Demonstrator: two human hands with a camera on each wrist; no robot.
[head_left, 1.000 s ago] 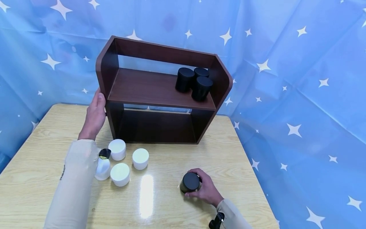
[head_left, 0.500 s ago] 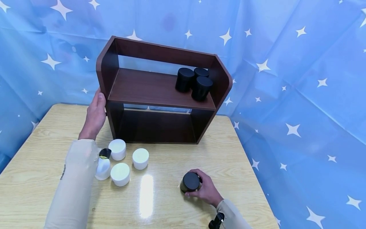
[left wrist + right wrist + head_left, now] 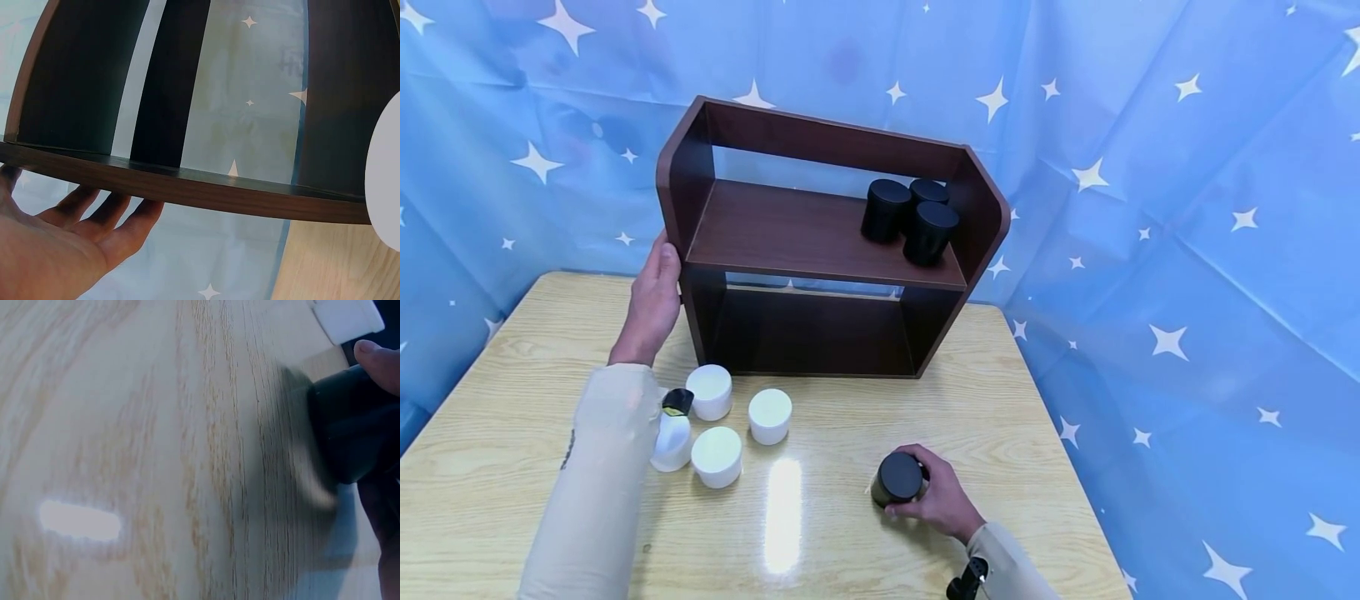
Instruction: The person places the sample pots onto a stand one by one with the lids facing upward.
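Jars (image 3: 900, 476): four black, four white

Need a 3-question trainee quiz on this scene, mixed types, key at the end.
1. Count: how many white, round, squat containers stand on the light wood-grain table?

2. True or false: the right hand grips a black cylindrical container.

3. Multiple choice: where is the left hand?
A. Round one of the white containers
B. Against the left outer side of the dark-brown wooden shelf unit
C. Inside its lower compartment

Key:
1. Four, one partly hidden
2. True
3. B
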